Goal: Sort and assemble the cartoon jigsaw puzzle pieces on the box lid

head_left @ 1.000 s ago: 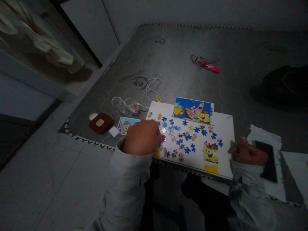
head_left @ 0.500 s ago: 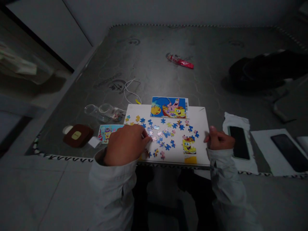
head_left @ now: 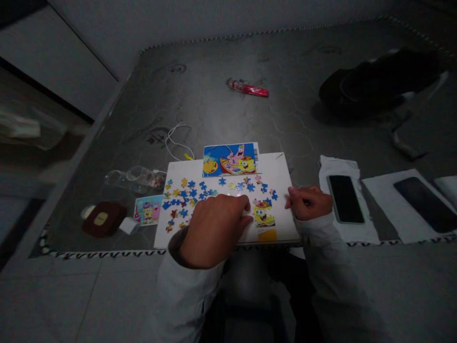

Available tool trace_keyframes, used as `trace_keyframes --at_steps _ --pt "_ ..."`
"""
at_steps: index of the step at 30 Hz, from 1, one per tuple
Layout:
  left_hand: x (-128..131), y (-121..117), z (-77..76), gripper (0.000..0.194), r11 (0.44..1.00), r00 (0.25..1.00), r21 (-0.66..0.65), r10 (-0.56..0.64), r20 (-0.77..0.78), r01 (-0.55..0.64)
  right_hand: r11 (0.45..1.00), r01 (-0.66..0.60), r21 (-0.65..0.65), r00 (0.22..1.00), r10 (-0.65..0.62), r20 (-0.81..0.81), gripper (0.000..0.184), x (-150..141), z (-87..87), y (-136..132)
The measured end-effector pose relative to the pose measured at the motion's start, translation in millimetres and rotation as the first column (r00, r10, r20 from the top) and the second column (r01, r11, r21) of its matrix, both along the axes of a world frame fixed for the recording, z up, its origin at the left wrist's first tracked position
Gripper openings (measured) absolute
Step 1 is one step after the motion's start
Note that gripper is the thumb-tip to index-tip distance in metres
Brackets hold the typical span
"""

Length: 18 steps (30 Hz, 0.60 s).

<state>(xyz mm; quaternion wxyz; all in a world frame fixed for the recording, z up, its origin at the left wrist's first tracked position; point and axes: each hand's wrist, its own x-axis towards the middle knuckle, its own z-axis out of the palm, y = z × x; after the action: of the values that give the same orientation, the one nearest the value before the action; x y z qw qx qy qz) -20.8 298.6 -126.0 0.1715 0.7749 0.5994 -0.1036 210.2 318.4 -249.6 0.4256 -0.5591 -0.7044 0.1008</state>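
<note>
My left hand (head_left: 219, 226) reaches over the white board (head_left: 285, 224), its curled thumb and index finger at the left side of a partly joined jigsaw section (head_left: 263, 214) with a yellow cartoon face. Anything between those fingertips is hidden. Just below the joined section lies a plain yellow-orange piece (head_left: 267, 235). Over the board's right edge, my right hand (head_left: 310, 202) rests in a loose fist, and nothing shows in it. Loose blue, yellow and pink puzzle pieces (head_left: 183, 194) are scattered across the left and middle; my left hand covers some. A picture card (head_left: 230, 159) lies along the top edge.
Left of the board are a second picture card (head_left: 148, 210), a white cube (head_left: 129, 226), a brown case (head_left: 104, 219), clear plastic containers (head_left: 130, 178) and a white cable (head_left: 171, 138). Phones (head_left: 345, 199) on white cloths lie right. Farther back are a red packet (head_left: 248, 88) and a black bag (head_left: 378, 85).
My left hand has moved right across the board, from the loose pieces to beside the joined section. My right hand keeps its place by the board's edge. The view has shifted.
</note>
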Motion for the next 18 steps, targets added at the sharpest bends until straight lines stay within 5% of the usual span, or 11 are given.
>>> trace_keyframes --at_steps 5,18 --pt "12.7 4.0 -3.7 0.023 1.000 1.000 0.029 -0.010 -0.009 0.010 0.986 -0.143 0.086 0.987 0.136 0.081 0.047 8.1 -5.6 3.6" --pt "32.8 13.3 -12.5 0.018 0.995 0.995 -0.018 0.094 -0.031 -0.095 0.975 -0.125 0.185 0.987 0.103 0.120 0.049 18.0 -1.9 3.8"
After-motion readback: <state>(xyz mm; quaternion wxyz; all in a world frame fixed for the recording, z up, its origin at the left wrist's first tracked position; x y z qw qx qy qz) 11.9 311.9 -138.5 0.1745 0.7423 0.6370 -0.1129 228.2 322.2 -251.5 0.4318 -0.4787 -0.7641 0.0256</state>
